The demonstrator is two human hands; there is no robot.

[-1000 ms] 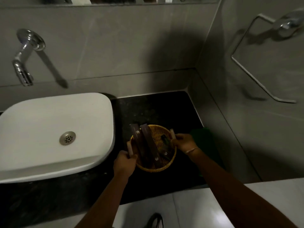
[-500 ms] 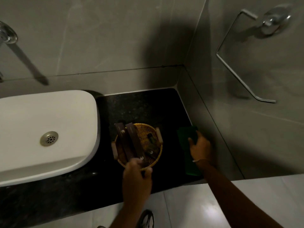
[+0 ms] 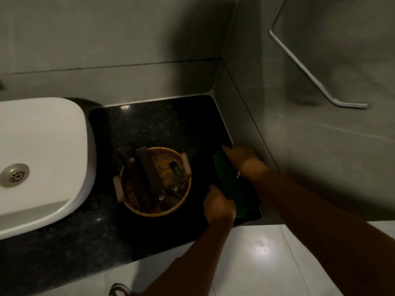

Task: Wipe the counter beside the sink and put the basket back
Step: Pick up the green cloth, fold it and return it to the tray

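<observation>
Right hand (image 3: 240, 155): laid flat on the far end of the green cloth (image 3: 229, 180), fingers together.
Left hand (image 3: 218, 205): closed on the cloth's near edge.
Basket (image 3: 157, 182): on the dark table (image 3: 149, 124) between sink (image 3: 42, 150) and cloth, just beside the left hand.
Contents: dark sachets (image 3: 147, 174), a small bottle (image 3: 176, 168).
Risk: a wide wipe could knock the basket and spill the leaning sachets.

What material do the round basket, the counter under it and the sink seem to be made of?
Basket: woven cane or wicker, by its yellow-brown crossed strands; matte.
Counter: dark polished stone, perhaps granite, by its fine speckle and small glints.
Sink: white glazed ceramic, probably, by its smooth rounded rim and soft sheen; the dim light leaves it open.
</observation>
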